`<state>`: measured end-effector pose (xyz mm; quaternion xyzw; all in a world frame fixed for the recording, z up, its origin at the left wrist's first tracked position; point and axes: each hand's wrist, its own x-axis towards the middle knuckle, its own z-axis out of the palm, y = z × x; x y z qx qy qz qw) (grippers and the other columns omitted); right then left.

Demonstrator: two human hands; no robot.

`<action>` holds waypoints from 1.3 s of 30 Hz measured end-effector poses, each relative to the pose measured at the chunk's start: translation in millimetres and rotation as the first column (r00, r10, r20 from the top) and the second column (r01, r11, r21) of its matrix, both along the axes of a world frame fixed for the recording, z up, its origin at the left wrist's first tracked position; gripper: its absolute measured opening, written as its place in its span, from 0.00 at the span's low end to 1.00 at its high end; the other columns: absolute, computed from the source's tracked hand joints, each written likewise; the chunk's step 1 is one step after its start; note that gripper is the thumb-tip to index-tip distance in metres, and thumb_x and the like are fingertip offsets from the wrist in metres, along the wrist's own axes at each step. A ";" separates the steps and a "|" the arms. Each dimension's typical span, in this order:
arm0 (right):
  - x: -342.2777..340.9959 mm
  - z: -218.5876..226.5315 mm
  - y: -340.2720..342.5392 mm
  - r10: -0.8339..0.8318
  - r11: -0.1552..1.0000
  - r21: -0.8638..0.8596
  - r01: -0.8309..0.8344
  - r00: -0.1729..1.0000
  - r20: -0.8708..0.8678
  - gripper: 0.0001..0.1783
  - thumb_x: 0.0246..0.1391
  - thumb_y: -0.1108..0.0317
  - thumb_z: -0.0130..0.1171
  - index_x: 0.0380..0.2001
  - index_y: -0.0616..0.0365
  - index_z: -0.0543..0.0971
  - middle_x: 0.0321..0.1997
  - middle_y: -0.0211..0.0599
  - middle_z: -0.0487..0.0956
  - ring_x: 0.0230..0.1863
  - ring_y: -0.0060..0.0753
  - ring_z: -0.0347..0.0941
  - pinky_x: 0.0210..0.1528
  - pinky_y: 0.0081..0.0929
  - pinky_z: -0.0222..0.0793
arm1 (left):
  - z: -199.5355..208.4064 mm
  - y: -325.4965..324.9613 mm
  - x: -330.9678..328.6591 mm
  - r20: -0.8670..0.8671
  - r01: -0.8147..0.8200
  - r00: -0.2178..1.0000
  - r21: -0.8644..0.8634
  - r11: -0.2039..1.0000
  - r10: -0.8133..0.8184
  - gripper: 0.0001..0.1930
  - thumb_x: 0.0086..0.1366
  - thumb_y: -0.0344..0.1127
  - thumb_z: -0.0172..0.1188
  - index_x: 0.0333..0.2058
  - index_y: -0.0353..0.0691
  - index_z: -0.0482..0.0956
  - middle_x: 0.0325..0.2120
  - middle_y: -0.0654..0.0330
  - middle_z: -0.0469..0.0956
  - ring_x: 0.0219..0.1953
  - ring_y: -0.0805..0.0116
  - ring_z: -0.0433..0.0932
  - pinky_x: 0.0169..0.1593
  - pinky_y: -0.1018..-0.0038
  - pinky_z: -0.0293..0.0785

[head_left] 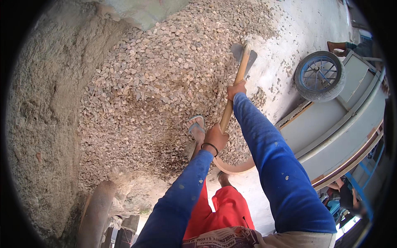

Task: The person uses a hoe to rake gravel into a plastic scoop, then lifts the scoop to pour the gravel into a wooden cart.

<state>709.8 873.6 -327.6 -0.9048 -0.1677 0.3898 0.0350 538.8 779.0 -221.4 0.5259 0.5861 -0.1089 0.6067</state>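
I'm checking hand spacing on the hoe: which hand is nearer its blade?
Right. The right hand grips the handle closer to the blade; the left hand grips it farther back, toward the person's body.

Your left hand (216,138) and right hand (237,89) grip a hoe (228,112) by its handle over the gravel (157,82), the right one nearer the blade (251,60), at the gravel's right edge. Your sandalled foot (197,125) is on the gravel. A spoked wheel (317,77) is right of the gravel, a rough wall (41,124) left.
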 end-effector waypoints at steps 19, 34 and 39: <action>-6.6 99.7 -415.5 0.031 0.988 0.153 0.007 0.970 -0.241 0.36 0.46 0.60 0.65 0.53 0.68 0.62 0.44 0.66 0.76 0.49 0.61 0.75 0.54 0.43 0.69 | 138.1 -416.1 14.0 -0.112 -0.017 0.993 0.065 0.998 0.024 0.24 0.54 0.40 0.63 0.44 0.29 0.69 0.35 0.34 0.79 0.39 0.37 0.79 0.45 0.51 0.76; 35.0 16.4 -248.7 -0.189 0.824 0.526 0.208 0.978 -0.090 0.27 0.52 0.64 0.60 0.54 0.60 0.66 0.39 0.49 0.76 0.35 0.43 0.76 0.38 0.37 0.72 | -28.6 -237.1 26.5 0.217 -0.111 0.973 0.132 0.985 0.081 0.19 0.51 0.36 0.63 0.40 0.33 0.72 0.30 0.38 0.79 0.38 0.37 0.78 0.41 0.52 0.74; 93.9 -46.8 -36.7 -0.210 0.857 0.487 0.170 0.977 0.028 0.30 0.50 0.62 0.59 0.53 0.64 0.62 0.46 0.63 0.77 0.48 0.60 0.77 0.53 0.43 0.72 | -101.6 -23.5 73.0 0.350 -0.069 0.937 0.226 0.972 -0.015 0.18 0.52 0.35 0.62 0.41 0.33 0.75 0.29 0.44 0.79 0.35 0.46 0.80 0.41 0.59 0.74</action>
